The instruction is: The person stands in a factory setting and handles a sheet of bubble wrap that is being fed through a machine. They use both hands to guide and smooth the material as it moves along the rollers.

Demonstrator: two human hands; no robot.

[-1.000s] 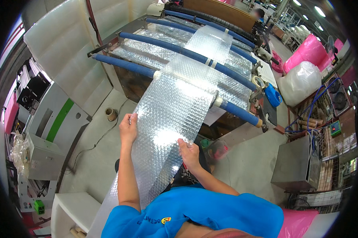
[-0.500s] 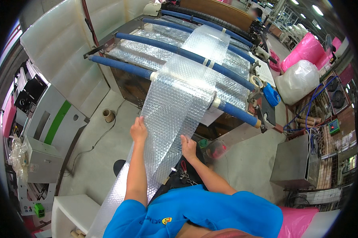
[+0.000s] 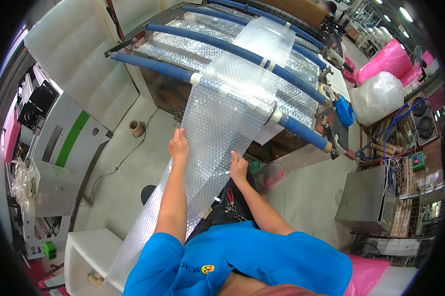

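Clamping opposite edges of bubble wrap (image 3: 210,129), the left hand (image 3: 179,145) and right hand (image 3: 238,166) had a blue roller (image 3: 302,130) beyond them.

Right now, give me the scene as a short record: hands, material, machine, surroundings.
left hand: holds the left edge of the clear bubble wrap strip; hand at
right hand: holds the strip's right edge; hand at
material: runs down under the left forearm toward lower left
machine: strip drapes over the front blue roller
floor: brown cardboard core, upright
right background: pink roll, bulging translucent bag
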